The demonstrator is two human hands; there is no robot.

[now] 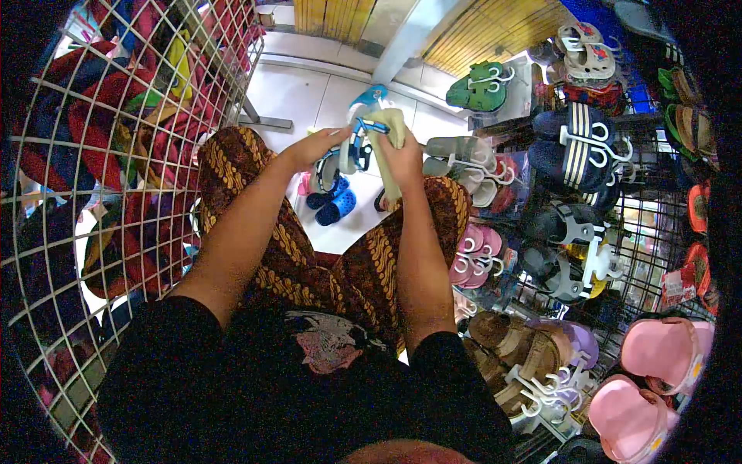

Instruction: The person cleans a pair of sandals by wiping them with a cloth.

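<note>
In front of my knees, my left hand [315, 148] is closed on a sandal [357, 147] with blue, white and black straps. My right hand [403, 161] grips a pale yellow cloth [391, 127], which is pressed against the sandal's straps and hangs down past the wrist. Another light-blue piece of footwear [372, 94] shows just beyond the sandal. Below my hands, a pair of blue clogs [334, 205] with holes lies on the white tiled floor [290, 87]. Something pink [304, 184] is partly hidden beside them.
A wire grid [139, 147] with colourful goods behind it stands close on my left. On the right, a black rack [645, 205] carries footwear on white hangers, including green clogs [479, 87], striped slides [576, 143] and pink clogs [663, 354]. A pale post [417, 39] rises ahead.
</note>
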